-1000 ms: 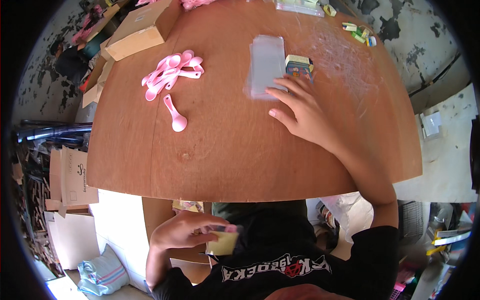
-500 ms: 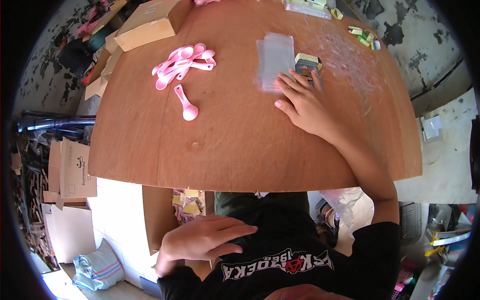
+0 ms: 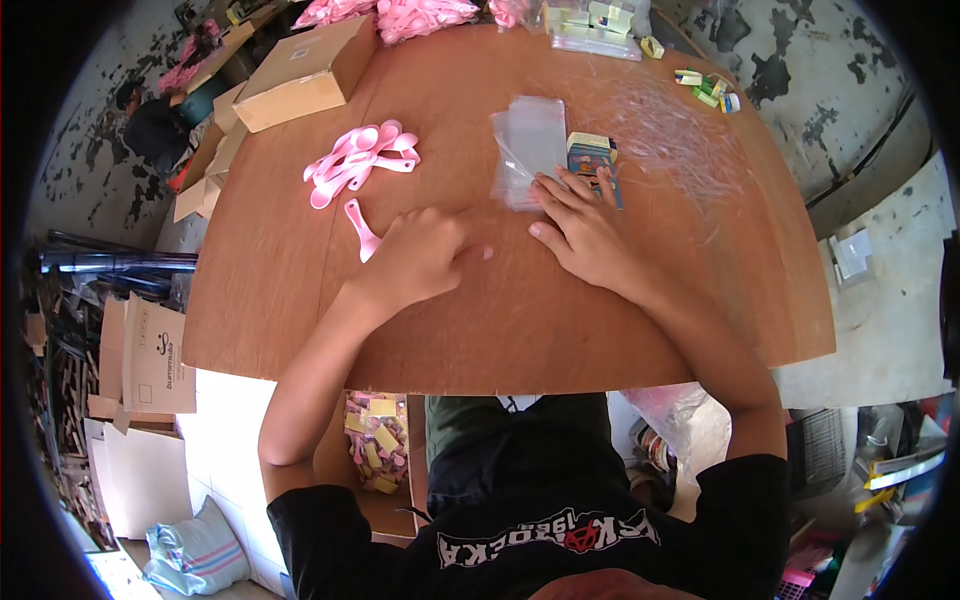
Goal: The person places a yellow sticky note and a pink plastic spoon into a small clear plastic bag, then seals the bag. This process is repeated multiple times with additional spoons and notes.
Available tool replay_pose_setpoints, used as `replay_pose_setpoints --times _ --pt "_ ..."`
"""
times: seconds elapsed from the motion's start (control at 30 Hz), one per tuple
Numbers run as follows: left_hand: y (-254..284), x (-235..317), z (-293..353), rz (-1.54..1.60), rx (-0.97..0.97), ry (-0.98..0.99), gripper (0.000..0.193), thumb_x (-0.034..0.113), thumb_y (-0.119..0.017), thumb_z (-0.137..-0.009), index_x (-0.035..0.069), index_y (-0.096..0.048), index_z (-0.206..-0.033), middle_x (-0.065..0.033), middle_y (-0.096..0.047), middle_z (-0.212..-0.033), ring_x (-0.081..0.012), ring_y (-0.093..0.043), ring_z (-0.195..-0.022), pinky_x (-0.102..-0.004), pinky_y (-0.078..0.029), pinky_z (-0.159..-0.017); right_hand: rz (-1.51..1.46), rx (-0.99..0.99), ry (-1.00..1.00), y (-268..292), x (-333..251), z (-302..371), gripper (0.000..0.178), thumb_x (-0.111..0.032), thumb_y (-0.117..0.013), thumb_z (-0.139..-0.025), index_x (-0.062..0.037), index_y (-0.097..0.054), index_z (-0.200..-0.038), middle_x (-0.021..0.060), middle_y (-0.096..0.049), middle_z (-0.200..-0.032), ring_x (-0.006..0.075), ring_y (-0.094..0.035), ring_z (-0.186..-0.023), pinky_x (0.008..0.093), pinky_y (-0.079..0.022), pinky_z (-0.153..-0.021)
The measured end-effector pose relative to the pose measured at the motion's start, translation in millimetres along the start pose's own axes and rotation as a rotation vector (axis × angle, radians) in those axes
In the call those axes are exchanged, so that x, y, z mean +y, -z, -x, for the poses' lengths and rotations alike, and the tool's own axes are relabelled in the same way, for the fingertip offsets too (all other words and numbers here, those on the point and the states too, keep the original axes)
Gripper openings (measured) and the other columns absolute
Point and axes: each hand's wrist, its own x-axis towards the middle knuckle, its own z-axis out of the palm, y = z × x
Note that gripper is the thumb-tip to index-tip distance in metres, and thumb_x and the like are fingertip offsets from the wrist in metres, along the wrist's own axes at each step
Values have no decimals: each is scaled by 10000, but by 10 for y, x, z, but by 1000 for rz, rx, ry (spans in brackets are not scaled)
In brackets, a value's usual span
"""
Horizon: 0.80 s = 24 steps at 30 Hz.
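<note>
My right hand (image 3: 585, 232) lies with fingers stretched out over the near part of a stack of small printed cards (image 3: 592, 150) and the edge of a pile of transparent plastic bags (image 3: 533, 140). Over the table, my left hand (image 3: 422, 252) is beside a single pink measuring spoon (image 3: 362, 232) and covers part of its bowl. Its fingers are bent down and smeared by motion, so their grip is hidden. Farther off, several more pink measuring spoons (image 3: 360, 158) form a loose heap.
A cardboard box (image 3: 300, 75) stands at the far left of the wooden table (image 3: 440, 345). Pink bagged goods (image 3: 425, 18) and a plastic container (image 3: 595, 30) line the far edge. Thin plastic shreds (image 3: 675, 140) and small label rolls (image 3: 708, 90) lie right. Below is an open carton (image 3: 378, 500).
My left hand has risen from my lap to above the table, near the single spoon. My right hand stays on the cards and bags. The view has shifted, showing more of the far edge.
</note>
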Motion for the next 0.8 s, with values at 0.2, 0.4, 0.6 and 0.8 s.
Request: replay_pose_setpoints --times 0.2,0.4,0.6,0.8 --pt "-197 -178 -351 -125 111 54 476 27 -587 -816 93 -583 -1287 -178 -574 -1210 -361 -601 -1067 -463 -477 -885 -77 35 -7 -26 36 -3 491 -367 -509 -971 -12 -558 -1307 137 -505 -1417 317 -397 -1364 635 -231 -1093" --pt "-355 -304 -432 -187 135 -1 491 43 -589 -825 98 -560 -1313 -179 -541 -1206 -388 -530 -1134 -456 -441 -953 -155 187 -42 63 8 -35 460 -287 -575 -933 3 -560 -1290 157 -529 -1377 322 -424 -1338 609 -246 -1093" --pt "-276 -139 -513 -113 573 -65 585 50 -692 -776 122 -480 -1317 -179 -417 -1332 -382 -467 -1221 -484 -418 -1028 -418 254 140 166 -55 18 437 -94 -680 -832 11 -591 -1246 167 -567 -1307 313 -517 -1241 516 -363 -1065" --pt "-119 -202 -337 15 445 -320 111 17 -690 -840 33 -703 -949 -126 -709 -866 -260 -693 -769 -428 -510 -943 -650 353 118 308 14 -8 410 -23 -689 -795 -40 -644 -1202 166 -676 -1107 320 -657 -1001 416 -529 -868"
